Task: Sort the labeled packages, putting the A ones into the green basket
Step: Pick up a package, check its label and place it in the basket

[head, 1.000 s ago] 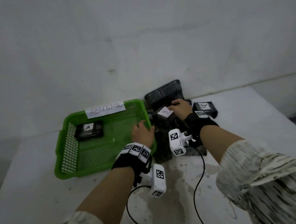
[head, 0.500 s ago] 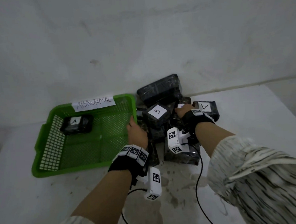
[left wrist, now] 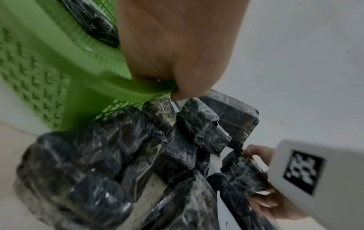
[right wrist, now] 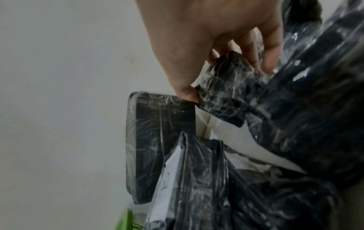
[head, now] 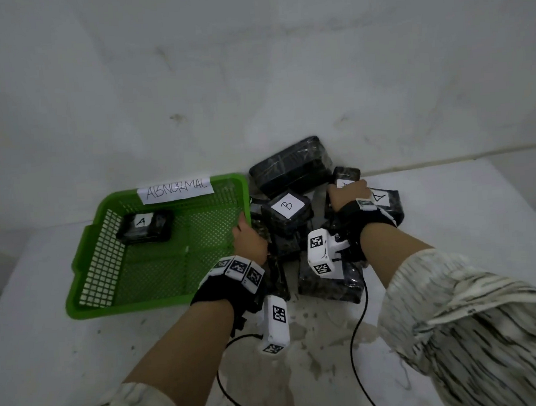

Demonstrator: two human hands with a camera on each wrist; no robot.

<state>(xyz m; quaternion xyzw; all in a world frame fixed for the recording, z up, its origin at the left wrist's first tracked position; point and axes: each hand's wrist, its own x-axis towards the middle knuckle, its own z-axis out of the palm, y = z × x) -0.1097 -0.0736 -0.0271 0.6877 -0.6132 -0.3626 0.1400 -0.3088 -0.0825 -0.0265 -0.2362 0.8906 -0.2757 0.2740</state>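
A person sorts black plastic-wrapped packages beside a green basket (head: 87,272) on a white table (head: 452,221).

The left hand (head: 247,242) grips the green basket's right rim, thumb and fingers curled over the edge. The right hand (head: 344,196) pinches a small wrapped package (right wrist: 226,91) at the back of the pile, thumb on one side, fingers on the other; its label is hidden. One A package (head: 144,227) lies inside the basket; another A package (head: 385,202) sits just right of the right wrist, and a B package (head: 287,209) tops the pile. The packages look light and firm, the film slick, so gripping opposite edges seems safest.
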